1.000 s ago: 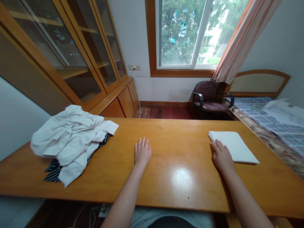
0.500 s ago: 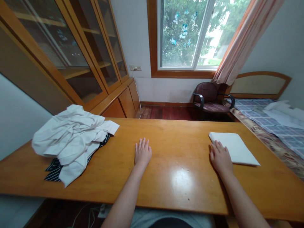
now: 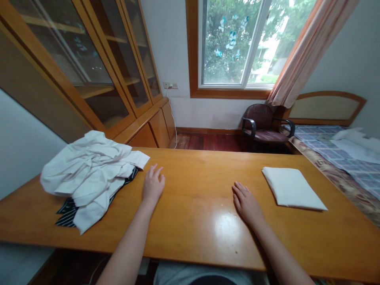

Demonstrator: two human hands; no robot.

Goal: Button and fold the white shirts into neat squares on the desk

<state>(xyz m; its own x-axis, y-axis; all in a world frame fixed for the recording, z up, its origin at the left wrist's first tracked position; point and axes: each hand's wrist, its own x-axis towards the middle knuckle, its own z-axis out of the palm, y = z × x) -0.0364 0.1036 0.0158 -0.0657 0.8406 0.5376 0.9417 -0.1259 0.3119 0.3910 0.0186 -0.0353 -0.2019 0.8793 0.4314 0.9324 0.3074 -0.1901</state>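
Observation:
On the left of the wooden table (image 3: 190, 233) lies a crumpled heap of white cloth (image 3: 92, 162), perhaps clothing. Dark fabric with white stripes (image 3: 67, 213) pokes out from under it. Just right of the heap is my left hand (image 3: 152, 185), empty, its fingers apart and near the cloth's edge. My right hand (image 3: 246, 201) is low over the table, right of the middle, with fingers stretched out and nothing held. A neatly folded white cloth (image 3: 293, 188) lies flat to the right of it, apart from the hand.
A glass-fronted cabinet (image 3: 113, 71) stands beyond the table on the left. Past the far edge are a maroon armchair (image 3: 261, 122) and a window (image 3: 231, 47) with a pink curtain (image 3: 311, 51). A bed (image 3: 341, 150) runs along the right side.
My left hand has moved left toward the crumpled heap. My right hand has come off the folded white cloth and shifted left. Both cloths stay where they were.

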